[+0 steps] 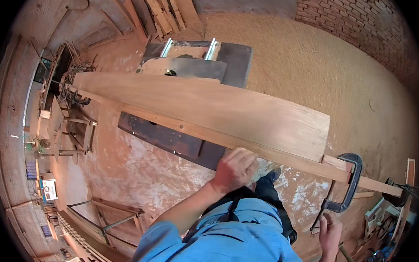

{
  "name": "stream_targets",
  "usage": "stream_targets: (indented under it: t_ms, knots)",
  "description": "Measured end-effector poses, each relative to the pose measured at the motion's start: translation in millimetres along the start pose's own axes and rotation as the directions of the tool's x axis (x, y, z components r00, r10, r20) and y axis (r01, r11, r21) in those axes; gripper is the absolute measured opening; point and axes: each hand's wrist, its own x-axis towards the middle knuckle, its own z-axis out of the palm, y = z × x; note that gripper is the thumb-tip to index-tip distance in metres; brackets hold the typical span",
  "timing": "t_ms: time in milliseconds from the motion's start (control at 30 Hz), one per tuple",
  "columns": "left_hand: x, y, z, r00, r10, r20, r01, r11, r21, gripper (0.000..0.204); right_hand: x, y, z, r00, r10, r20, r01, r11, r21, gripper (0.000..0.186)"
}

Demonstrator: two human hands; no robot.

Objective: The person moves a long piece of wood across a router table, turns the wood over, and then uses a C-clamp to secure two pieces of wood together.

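A long, wide wooden board lies slanted across a dark metal machine table, with a narrower wooden strip running along its near edge. My left hand rests with curled fingers on that near edge, gripping strip and board. At the board's right end a dark C-clamp bites over the strip. My right hand is down below it, closed around the clamp's screw handle. My blue shirt fills the lower middle of the view.
Sawdust covers the floor to the right, up to a brick wall. Planks lean at the back. A cluttered bench stands at left, metal frames at lower left, and tools at lower right.
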Motion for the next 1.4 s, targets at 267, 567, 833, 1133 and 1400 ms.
stream_targets:
  t_ms: [267, 567, 833, 1133, 1400]
  knots:
    - [-42.8, -53.6, -71.0, 0.997, 0.079, -0.013, -0.079, 0.997, 0.000, 0.020, 135.4, -128.3, 46.4, 0.910, -0.414, -0.027, 0.391, 0.878, -0.275, 0.035]
    - [-84.1, -119.6, -138.7, 0.971, -0.120, -0.208, 0.144, 0.984, 0.105, 0.017, 278.8, -182.1, 117.8, 0.815, -0.578, 0.048, 0.520, 0.692, -0.500, 0.066]
    - [-76.0, -142.3, -154.6, 0.909, -0.266, -0.320, 0.336, 0.924, 0.184, 0.017, 347.6, -224.5, 117.9, 0.886, -0.360, 0.292, 0.460, 0.764, -0.453, 0.066]
    - [-16.9, -180.7, -146.2, 0.886, -0.242, -0.397, 0.387, 0.856, 0.343, 0.018, 365.8, -225.8, 125.5, 0.819, -0.249, 0.517, 0.504, 0.743, -0.440, 0.068]
    - [5.6, -193.5, -114.1, 0.938, -0.217, -0.272, 0.302, 0.897, 0.323, 0.026, 373.1, -222.4, 123.0, 0.778, -0.242, 0.580, 0.472, 0.834, -0.285, 0.064]
